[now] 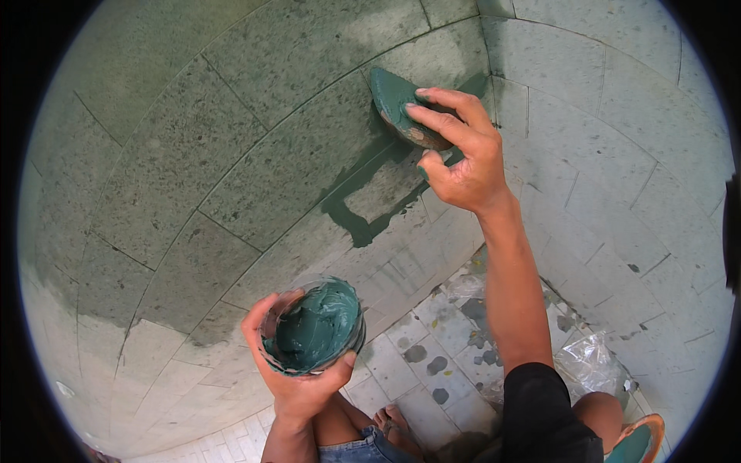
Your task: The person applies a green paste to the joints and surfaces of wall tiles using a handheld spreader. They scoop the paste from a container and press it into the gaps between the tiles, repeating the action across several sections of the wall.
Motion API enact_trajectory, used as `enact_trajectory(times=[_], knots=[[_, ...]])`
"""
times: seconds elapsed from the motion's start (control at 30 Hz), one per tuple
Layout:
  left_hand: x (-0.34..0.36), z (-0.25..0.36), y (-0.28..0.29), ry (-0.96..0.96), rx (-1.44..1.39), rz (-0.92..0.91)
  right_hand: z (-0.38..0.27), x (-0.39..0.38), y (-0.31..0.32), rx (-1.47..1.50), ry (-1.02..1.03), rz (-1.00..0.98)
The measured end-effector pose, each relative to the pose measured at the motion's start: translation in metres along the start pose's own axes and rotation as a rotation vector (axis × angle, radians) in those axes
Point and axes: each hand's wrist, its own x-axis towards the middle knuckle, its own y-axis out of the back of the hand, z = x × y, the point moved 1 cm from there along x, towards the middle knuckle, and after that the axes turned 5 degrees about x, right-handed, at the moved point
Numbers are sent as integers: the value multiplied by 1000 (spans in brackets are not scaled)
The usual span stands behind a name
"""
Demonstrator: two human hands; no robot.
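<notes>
Grips at about half past twelve, in the right hand (467,166), one flat, curved-edged spreader (392,96) coated in dark green paste, with bare orange-brown patches along the lower edge; rests two fingertips on the coated face, with the thumb lower down. Cannot tell whether pressed against the wall. Cradles at seven o'clock, in the left hand (299,392), one round, clear-walled tub (360,333) of thick dark green paste, fingers closed around the left side and thumb at the lower right. Shows near the centre, just below the spreader, one dark green smear (357,228) bordering one pale patch. Includes two grey tiled walls, meeting at one o'clock. Counts toward four o'clock at least two crumpled clear plastic sheets (590,363) on the pale tiled floor (386,374) and, farther out, one orange-rimmed bowl (658,428), green inside.
</notes>
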Motion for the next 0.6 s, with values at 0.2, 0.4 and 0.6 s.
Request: enact_trajectory(times=[0.2, 0.4, 0.6], knots=[[1, 1, -2, 10, -10, 19, 2, -46, 6, 32, -95, -101], [3, 3, -2, -49, 40, -22, -16, -46, 11, 115, -160, 30], [1, 0, 0, -3, -7, -7, -9, -22, -24, -98, 40, 62]])
